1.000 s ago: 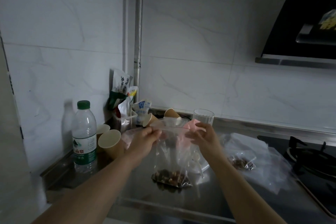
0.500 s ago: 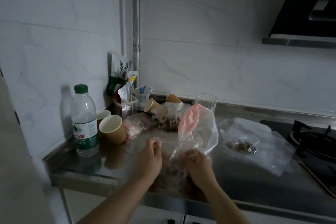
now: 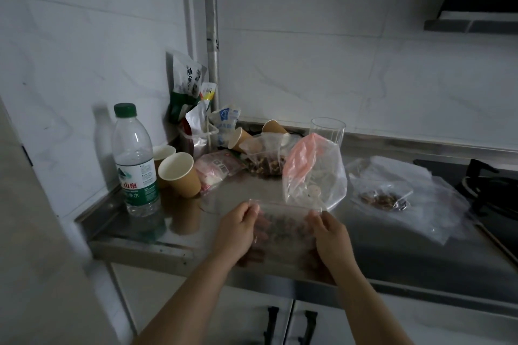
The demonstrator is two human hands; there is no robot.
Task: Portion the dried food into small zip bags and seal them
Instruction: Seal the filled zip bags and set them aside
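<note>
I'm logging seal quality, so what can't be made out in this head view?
- Zip strip of the small zip bag: dim and blurred, so whether it is sealed cannot be told.
- Fingertips of the left hand and right hand: partly hidden behind the bag's top edge.
- Dried food in the held bag: too dim to identify.
- Range hood: cut off by the right and top edges.

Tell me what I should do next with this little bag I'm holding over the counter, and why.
Probably run your fingers along the top strip to press it shut. Your left hand and right hand each pinch a top corner of the small bag, dried food already sits inside, and whether the strip is closed can't be told.
</note>
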